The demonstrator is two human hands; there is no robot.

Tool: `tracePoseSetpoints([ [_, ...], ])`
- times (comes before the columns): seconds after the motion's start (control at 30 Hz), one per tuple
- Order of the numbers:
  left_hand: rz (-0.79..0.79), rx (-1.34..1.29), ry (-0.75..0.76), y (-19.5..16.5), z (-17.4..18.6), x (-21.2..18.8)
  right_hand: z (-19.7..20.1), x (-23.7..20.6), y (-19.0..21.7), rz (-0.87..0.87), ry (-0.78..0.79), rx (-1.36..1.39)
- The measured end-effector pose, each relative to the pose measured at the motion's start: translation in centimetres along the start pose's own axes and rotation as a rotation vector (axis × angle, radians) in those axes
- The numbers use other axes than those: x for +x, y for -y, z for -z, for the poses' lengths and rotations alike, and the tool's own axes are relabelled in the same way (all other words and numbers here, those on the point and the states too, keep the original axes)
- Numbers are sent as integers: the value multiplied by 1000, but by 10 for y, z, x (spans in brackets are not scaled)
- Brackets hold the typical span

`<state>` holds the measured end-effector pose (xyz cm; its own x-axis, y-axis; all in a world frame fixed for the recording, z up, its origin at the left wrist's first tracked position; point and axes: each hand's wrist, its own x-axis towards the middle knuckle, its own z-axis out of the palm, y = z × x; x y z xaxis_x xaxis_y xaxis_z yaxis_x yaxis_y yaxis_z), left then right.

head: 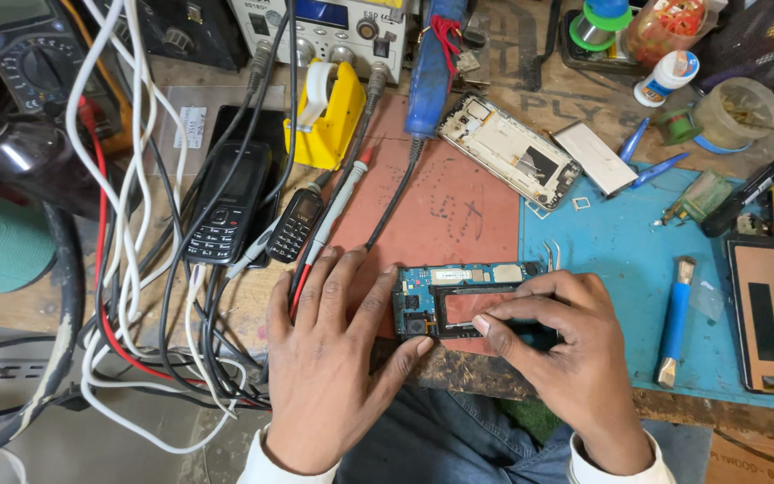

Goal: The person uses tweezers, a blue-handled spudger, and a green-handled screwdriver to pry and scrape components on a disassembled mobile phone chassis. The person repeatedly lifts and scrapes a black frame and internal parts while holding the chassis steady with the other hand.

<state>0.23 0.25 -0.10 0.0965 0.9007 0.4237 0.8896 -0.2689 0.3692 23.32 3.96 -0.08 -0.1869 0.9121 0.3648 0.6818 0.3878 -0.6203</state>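
Steadying a blue phone circuit board (445, 300) at the near edge of the red mat (459, 211), close to where that mat meets the blue one. Left hand (338, 358) lying flat and spread, fingers open, gripping nothing, thumb tip pressed against the board's left corner. Right hand (557, 345) curled over the board's right half, thumb and forefinger pinched together above the open cut-out; possibly nipping a small dark part or tool there, but too hidden under the fingers to tell.

Worth keeping the left thumb low on the bare corner rather than on the small components along the top strip. Better to press down than sideways, since the board overhangs the mat's worn front edge. Best to keep the right wrist resting, letting only the fingertips work inside the cut-out.

Beyond the red mat's far right corner, a stripped phone frame (511, 151). Off its left edge, two button phones (228, 204) among tangled cables. Right of the mat, on the blue surface, a blue-handled brush (675, 315).
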Motion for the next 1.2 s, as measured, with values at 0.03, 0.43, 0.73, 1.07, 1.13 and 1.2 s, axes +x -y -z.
tracePoseSetpoints([
  [0.03, -1, 2, -2, 0, 0, 1, 0, 1, 0, 7, -12, -11],
  [0.43, 6, 5, 21, 0, 1, -1, -1, -4, -4, -30, -48, -17],
  [0.73, 1, 34, 12, 1, -3, -2, -5, -7, -4, -44, -81, -1],
  [1.07, -17, 69, 10, 5, -4, -4, -14, -3, -6, -109, -120, 65],
  [1.13, -17, 65, -15, 4, -5, 0, -11, -3, -6, -67, -105, 44],
  [1.2, -6, 53, -12, 1, -4, 0, -7, -5, -4, -24, -75, 48],
])
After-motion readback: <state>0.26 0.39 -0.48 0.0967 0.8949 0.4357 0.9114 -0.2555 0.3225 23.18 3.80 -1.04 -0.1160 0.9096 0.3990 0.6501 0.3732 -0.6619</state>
